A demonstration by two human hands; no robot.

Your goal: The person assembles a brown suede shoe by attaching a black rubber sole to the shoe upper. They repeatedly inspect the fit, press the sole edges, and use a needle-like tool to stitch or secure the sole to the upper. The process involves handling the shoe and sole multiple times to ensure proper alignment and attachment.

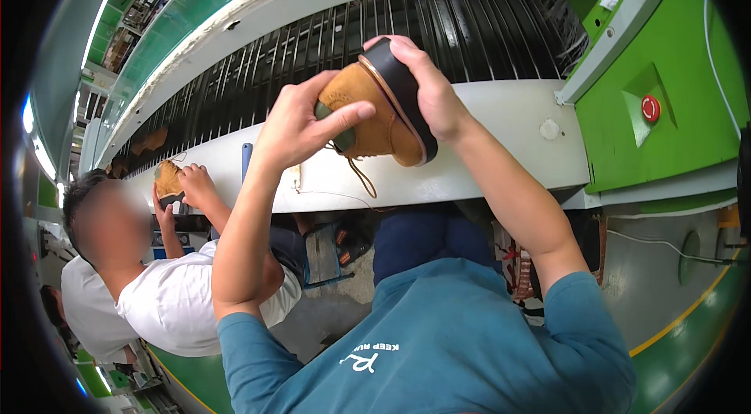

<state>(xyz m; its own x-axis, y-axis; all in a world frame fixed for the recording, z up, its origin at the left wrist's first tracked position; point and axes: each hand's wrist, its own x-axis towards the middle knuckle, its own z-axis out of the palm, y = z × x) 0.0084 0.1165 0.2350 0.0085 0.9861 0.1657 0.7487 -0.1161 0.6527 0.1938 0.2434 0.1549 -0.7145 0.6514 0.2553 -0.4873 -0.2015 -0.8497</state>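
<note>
I see a tan shoe (374, 113) held up at picture centre, over the white ledge (485, 167) of the conveyor (438, 30). Its long axis runs from 11 o'clock to 5 o'clock, black sole facing 1 o'clock, and a lace dangles toward 6. My left hand (301, 124) is closed on the upper at 9 o'clock of the shoe; my right hand (426, 85) is clamped over the sole at 2 o'clock. At 8 o'clock, a co-worker (168, 297) handles another shoe (167, 179).
</note>
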